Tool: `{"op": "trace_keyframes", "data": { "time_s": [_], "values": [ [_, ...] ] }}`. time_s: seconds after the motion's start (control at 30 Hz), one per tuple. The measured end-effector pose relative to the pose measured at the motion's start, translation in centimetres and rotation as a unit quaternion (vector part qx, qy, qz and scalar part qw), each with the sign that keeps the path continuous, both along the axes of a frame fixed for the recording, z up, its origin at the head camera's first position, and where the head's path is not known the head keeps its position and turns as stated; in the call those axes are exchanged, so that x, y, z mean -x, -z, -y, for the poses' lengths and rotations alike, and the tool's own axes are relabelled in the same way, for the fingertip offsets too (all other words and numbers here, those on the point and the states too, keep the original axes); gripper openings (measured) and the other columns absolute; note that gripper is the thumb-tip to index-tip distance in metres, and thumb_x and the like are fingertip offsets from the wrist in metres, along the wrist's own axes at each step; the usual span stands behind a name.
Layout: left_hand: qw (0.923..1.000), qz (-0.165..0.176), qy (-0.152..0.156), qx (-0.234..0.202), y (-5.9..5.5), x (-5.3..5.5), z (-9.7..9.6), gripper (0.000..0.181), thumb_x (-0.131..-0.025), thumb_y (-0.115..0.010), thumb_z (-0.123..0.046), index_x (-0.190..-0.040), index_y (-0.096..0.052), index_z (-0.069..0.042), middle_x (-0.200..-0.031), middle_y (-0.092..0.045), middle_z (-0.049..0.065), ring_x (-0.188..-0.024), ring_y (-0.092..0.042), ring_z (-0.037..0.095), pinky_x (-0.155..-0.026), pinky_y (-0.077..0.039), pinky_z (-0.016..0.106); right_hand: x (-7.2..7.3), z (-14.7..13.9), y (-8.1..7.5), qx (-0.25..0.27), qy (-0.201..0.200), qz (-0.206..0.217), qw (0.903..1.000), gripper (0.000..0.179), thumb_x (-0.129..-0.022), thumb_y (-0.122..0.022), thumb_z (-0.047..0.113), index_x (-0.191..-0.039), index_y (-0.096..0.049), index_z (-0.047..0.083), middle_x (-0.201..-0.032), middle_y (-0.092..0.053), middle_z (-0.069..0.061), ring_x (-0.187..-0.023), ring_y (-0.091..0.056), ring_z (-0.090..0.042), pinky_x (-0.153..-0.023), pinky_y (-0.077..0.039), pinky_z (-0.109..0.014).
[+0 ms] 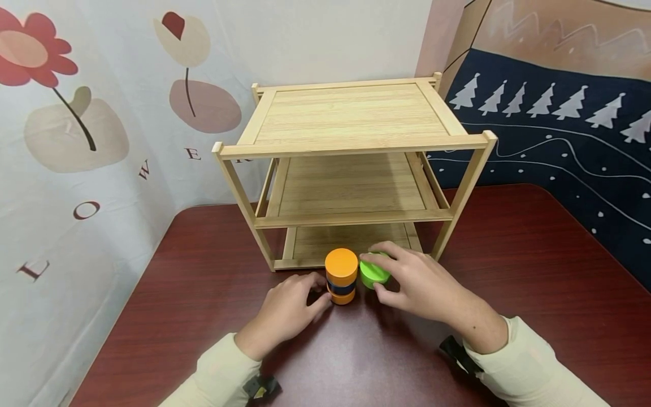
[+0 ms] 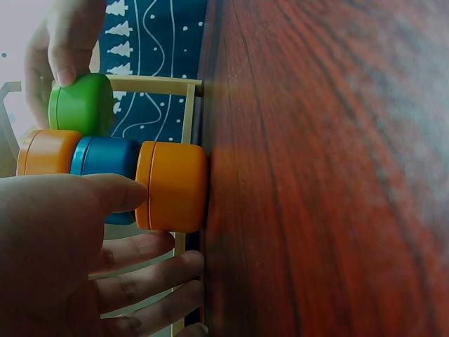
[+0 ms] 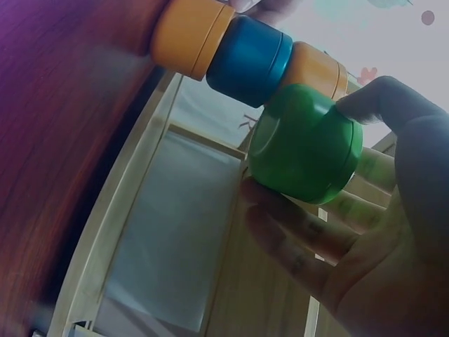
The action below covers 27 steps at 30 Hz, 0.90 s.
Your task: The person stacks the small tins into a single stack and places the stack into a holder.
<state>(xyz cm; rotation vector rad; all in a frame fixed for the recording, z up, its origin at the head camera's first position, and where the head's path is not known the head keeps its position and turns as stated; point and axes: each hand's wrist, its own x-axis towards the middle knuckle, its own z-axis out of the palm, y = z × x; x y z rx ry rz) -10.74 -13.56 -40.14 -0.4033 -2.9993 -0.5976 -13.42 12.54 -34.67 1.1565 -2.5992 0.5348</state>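
Observation:
Three small round lidded jars stand stacked on the table in front of the rack: an orange top jar (image 1: 341, 264), a dark blue jar (image 2: 112, 154) and an orange bottom jar (image 2: 175, 186). My left hand (image 1: 289, 308) is at the stack's left, its thumb touching the bottom jar and its other fingers loosely extended beside it. My right hand (image 1: 424, 282) holds a green lidded jar (image 3: 302, 144) between thumb and fingers. That jar is raised off the table, close to the stack's right side near the top orange jar.
Behind the jars stands a three-tier wooden rack (image 1: 356, 148) on the dark red wood-grain table (image 1: 203, 265). A flower-patterned cloth (image 1: 117, 68) hangs at the left and back. A navy cloth with white trees (image 1: 549, 135) hangs at the right.

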Motion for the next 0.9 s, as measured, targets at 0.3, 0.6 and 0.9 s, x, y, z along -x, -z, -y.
{"op": "trace_keyframes", "data": {
  "time_s": [0.3, 0.6, 0.9],
  "values": [
    [1.0000, -0.001, 0.001, -0.001, -0.06, -0.01, -0.01, 0.026, -0.092, -0.068, -0.044, -0.109, -0.070, -0.024, -0.102, -0.073, -0.006, -0.099, -0.067, 0.018, -0.076, -0.055, 0.048, 0.03, -0.08, -0.03, 0.010, 0.003, -0.017, 0.9998, 0.047, -0.082, -0.074, 0.022, -0.129, -0.066, 0.016, -0.126, -0.063, -0.002, -0.078, -0.060, -0.009, -0.064, -0.051, -0.025],
    [1.0000, 0.005, 0.000, -0.001, -0.11, -0.03, 0.03, 0.027, -0.093, -0.067, -0.045, -0.109, -0.069, -0.023, -0.101, -0.073, -0.007, -0.097, -0.067, 0.017, -0.076, -0.055, 0.047, 0.05, -0.09, -0.25, 0.024, -0.003, -0.030, 0.9993, 0.047, -0.083, -0.071, 0.022, -0.129, -0.067, 0.017, -0.126, -0.064, -0.003, -0.080, -0.061, -0.009, -0.065, -0.052, -0.026],
    [1.0000, 0.004, -0.001, -0.004, 0.04, 0.06, 0.02, 0.026, -0.092, -0.068, -0.044, -0.109, -0.070, -0.024, -0.102, -0.073, -0.007, -0.098, -0.067, 0.017, -0.076, -0.055, 0.047, 0.05, -0.21, -0.15, 0.043, -0.010, -0.063, 0.9970, 0.047, -0.081, -0.071, 0.019, -0.128, -0.067, 0.016, -0.126, -0.064, -0.004, -0.083, -0.064, -0.013, -0.067, -0.054, -0.029]
  ]
}}
